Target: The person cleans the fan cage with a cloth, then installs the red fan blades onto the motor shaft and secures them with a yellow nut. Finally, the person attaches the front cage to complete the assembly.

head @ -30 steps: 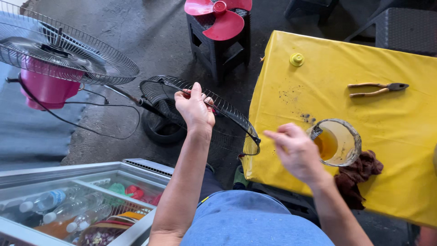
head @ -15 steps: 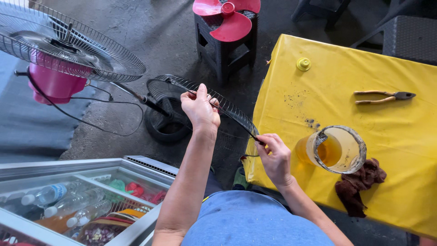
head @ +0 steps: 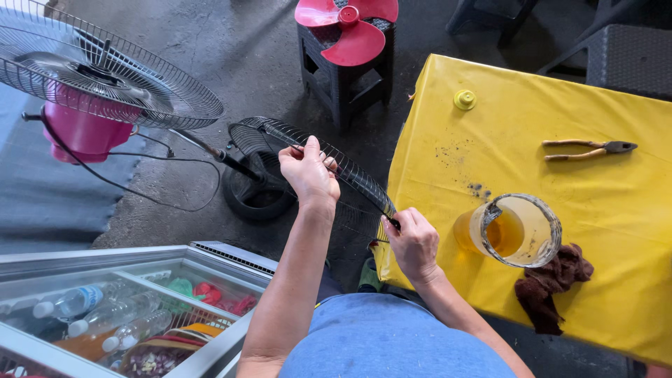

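A black wire fan guard (head: 350, 171) stands on edge in front of me, held at both ends. My left hand (head: 309, 171) grips its far rim. At the near rim, beside the corner of the yellow-covered table (head: 490, 140), my right hand (head: 413, 241) is closed on the wires. A clear jar of amber liquid (head: 514, 231) with a brush in it stands on the table just right of my right hand. A dark brown rag (head: 553, 283) lies next to the jar.
Pliers (head: 588, 149) and a yellow cap (head: 464, 99) lie on the table. A red fan blade (head: 346, 24) rests on a black stool. A pink-bodied fan with its rear guard (head: 105, 77) stands at left. A glass-topped freezer (head: 119, 308) is at lower left.
My right hand has left the jar on the table and moved left to grip the near rim of the fan guard. The left hand has kept its hold.
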